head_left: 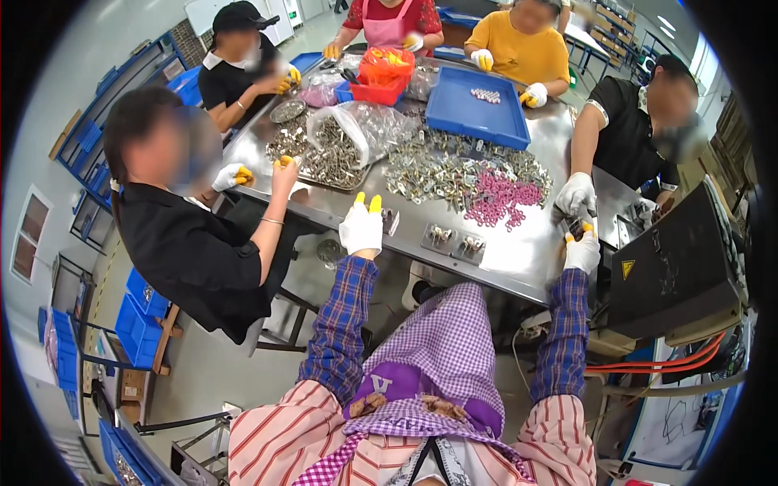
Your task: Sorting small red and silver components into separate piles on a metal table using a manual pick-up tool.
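My left hand [361, 228], in a white glove with yellow fingertips, is at the near edge of the metal table. Its fingers point forward and stand a little apart, with nothing visible in them. Just to its right lies a small metal fixture [391, 222]. At the right edge, my right hand [582, 253] has its fingers closed on a small dark block [576, 230]. A co-worker's gloved hand [576, 194] touches the same block from the far side. Between my hands, two small fixtures [452, 242] holding metal parts sit near the edge.
Pink rings [504, 198] and loose metal parts [421, 172] cover mid-table. Beyond are a blue tray [478, 121], a clear plastic bag [381, 134] and a red bin [378, 91]. A dark machine box [677, 259] stands at right. Several co-workers surround the table [519, 263].
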`<state>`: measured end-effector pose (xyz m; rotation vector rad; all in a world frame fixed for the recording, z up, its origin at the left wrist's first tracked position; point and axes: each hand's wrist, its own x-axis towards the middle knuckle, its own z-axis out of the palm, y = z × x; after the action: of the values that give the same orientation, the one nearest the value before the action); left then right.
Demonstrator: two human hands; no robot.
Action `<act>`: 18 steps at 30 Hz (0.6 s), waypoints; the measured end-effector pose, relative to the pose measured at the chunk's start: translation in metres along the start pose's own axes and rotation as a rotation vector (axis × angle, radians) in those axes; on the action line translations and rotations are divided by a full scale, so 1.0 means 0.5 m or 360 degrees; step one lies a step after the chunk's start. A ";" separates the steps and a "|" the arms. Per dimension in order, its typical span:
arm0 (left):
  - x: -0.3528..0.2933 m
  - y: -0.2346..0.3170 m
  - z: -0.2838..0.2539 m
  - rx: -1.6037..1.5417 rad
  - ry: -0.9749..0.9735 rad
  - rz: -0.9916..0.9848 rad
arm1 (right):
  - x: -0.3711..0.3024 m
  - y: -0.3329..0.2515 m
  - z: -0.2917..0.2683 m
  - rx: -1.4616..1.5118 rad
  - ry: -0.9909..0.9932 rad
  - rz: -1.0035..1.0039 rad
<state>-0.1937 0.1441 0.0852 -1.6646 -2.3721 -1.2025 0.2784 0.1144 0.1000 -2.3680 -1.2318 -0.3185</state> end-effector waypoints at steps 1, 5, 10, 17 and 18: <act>-0.007 0.000 0.001 0.0003 -0.0014 -0.0010 | -0.001 -0.005 0.001 -0.0014 -0.0011 -0.0003; -0.037 0.031 0.002 -0.0081 -0.0201 -0.0063 | -0.003 -0.018 -0.001 -0.0039 0.0000 0.0023; -0.076 0.078 -0.007 -0.0100 -0.0270 -0.0031 | 0.004 -0.005 0.007 -0.0069 0.0011 -0.0022; -0.084 0.078 0.012 -0.0500 -0.0519 0.0173 | 0.014 -0.071 -0.019 -0.0293 0.0088 0.0368; -0.074 0.099 0.008 -0.0512 -0.0543 0.0177 | 0.008 -0.061 -0.005 -0.0315 0.0091 0.0383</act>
<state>-0.1363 0.1241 0.0957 -2.2308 -2.3110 -1.4451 0.2559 0.1315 0.1123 -2.6229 -0.9134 -0.4434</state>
